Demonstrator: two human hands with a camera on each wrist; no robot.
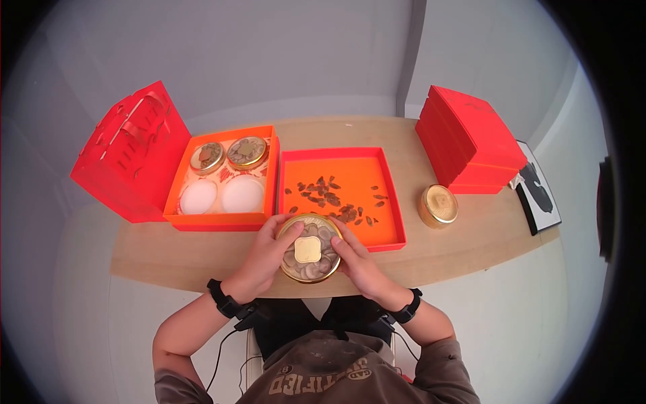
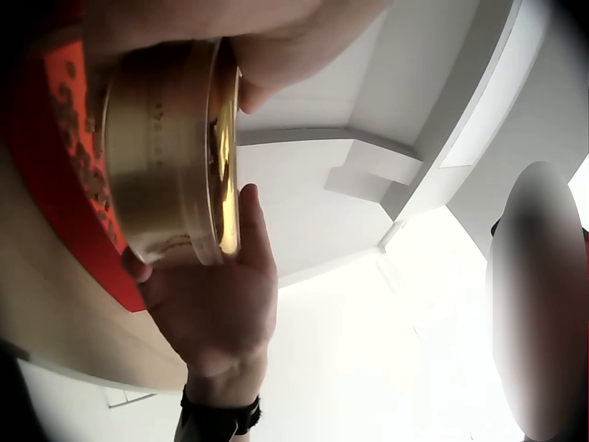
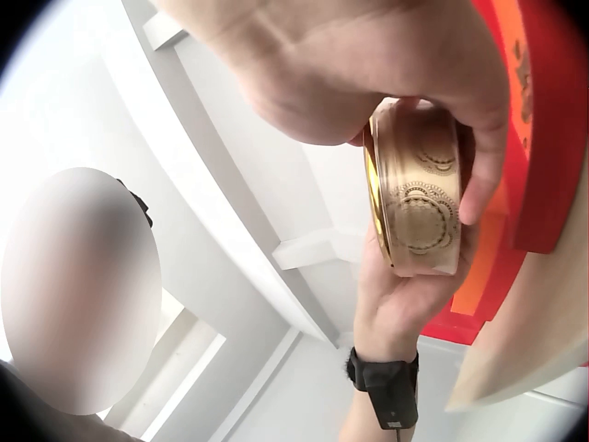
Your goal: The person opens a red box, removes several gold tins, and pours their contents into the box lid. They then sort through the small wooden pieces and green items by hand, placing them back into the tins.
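Note:
A round clear jar (image 1: 309,269) with a gold-rimmed lid and a square gold label (image 1: 307,250) is held between both hands, over the table's front edge. Greyish round slices show through its lid. The left hand (image 1: 262,261) grips the jar's left side, thumb on the lid. On the opposite side the right hand (image 1: 363,264) grips it the same way. From the wrist views, the jar (image 2: 156,152) shows its pale gold side wall, printed with round ornaments (image 3: 425,219). Just beyond it, an orange tray with a red rim (image 1: 397,222) holds scattered dark brown flakes (image 1: 330,198).
An orange box (image 1: 272,168) on the left holds two filled jars (image 1: 247,153) and two white round pieces (image 1: 243,195). Behind it stands a red gift bag (image 1: 134,151). At right are a tan-filled jar (image 1: 439,205), red boxes (image 1: 471,138) and a black-and-white flat item (image 1: 538,188).

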